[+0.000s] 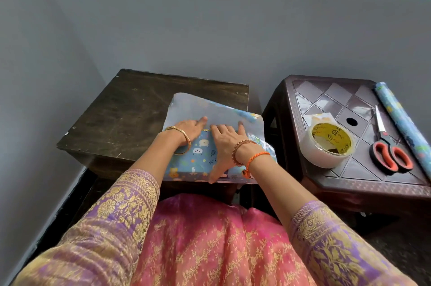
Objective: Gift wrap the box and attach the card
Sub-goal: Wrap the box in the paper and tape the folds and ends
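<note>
A sheet of blue wrapping paper (200,108) with small animal prints lies on the dark wooden table (130,110), folded up over the box, which is hidden under it. The paper's pale back side faces up at the far end. My left hand (189,128) presses flat on the paper's near flap with straight fingers. My right hand (225,143) lies spread beside it, fingers pressing the top and thumb reaching down the near side. A card (323,117) with a printed corner peeks out behind the tape roll.
A brown plastic stool (345,183) stands to the right. On it sit a roll of clear tape (326,145), orange-handled scissors (387,145) and a roll of the same wrapping paper (401,122). A grey wall is close behind both.
</note>
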`<state>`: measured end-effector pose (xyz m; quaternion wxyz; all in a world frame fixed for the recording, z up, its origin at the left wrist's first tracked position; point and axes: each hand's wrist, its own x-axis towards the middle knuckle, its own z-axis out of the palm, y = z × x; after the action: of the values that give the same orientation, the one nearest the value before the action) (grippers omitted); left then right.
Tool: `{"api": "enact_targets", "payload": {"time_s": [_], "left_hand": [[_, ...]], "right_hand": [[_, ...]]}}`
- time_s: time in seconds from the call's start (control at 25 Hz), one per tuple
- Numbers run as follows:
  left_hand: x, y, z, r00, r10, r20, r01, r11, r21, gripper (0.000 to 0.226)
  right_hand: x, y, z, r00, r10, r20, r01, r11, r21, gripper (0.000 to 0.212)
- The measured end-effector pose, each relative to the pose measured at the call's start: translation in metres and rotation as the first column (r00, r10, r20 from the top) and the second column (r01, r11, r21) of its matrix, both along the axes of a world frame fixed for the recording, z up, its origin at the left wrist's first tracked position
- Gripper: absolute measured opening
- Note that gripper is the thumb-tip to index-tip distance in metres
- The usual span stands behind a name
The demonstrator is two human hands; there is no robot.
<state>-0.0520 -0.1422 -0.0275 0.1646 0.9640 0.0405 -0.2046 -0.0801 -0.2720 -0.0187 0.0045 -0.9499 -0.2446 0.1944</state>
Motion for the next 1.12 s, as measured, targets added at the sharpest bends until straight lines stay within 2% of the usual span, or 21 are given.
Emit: {"api": "enact_targets", "payload": {"time_s": [0.12,0.28,0.4,0.52,0.68,0.84,0.92,1.0,1.08,1.12], "left_hand": [[0.006,0.009,-0.007,1.0,0.022,-0.005,-0.022,0.999,0.023,0.07],[0.013,0.025,-0.006,0.997,0.074,0.007,-0.074,0.994,0.084,0.076],[0.012,0.029,-0.001,0.992,0.099,-0.076,-0.092,0.992,0.083,0.08],[0.009,0.021,0.004,0.981,0.134,-0.138,-0.123,0.989,0.087,0.082],[0.011,0.01,0.006,0.984,0.136,-0.117,-0.118,0.982,0.146,0.089],[0.007,0.007,0.004,0.984,0.146,-0.103,-0.123,0.971,0.205,0.085],[0.001,0.008,0.005,0.991,0.135,-0.012,-0.13,0.967,0.218,0.076],[-0.008,0.002,0.0,0.97,0.033,0.242,-0.082,0.978,0.194,0.056],[-0.021,-0.011,-0.004,0.889,-0.035,0.456,0.0,0.997,0.076,0.034],[-0.027,-0.016,-0.006,0.878,-0.005,0.479,0.005,1.0,0.0,0.029]], "right_hand": [[0.012,0.007,-0.002,0.999,0.045,0.025,-0.045,0.999,0.004,0.119],[0.031,0.017,0.005,0.993,0.11,0.031,-0.111,0.994,0.006,0.118],[0.03,0.019,0.007,0.994,0.102,-0.027,-0.103,0.995,-0.021,0.116],[0.022,0.014,0.004,0.995,0.093,-0.021,-0.094,0.993,-0.065,0.115],[0.014,0.011,0.003,0.999,0.037,0.004,-0.037,0.999,-0.017,0.118],[0.01,0.014,0.001,1.0,0.006,-0.019,-0.005,0.998,0.055,0.12],[0.009,0.014,0.0,1.0,-0.001,-0.012,0.002,0.997,0.083,0.117],[0.008,0.013,0.0,1.0,-0.01,-0.007,0.01,0.996,0.093,0.113],[0.008,0.012,0.0,1.0,-0.025,-0.011,0.026,0.993,0.114,0.113],[0.008,0.012,-0.001,1.0,-0.029,-0.01,0.03,0.992,0.126,0.114]]}}
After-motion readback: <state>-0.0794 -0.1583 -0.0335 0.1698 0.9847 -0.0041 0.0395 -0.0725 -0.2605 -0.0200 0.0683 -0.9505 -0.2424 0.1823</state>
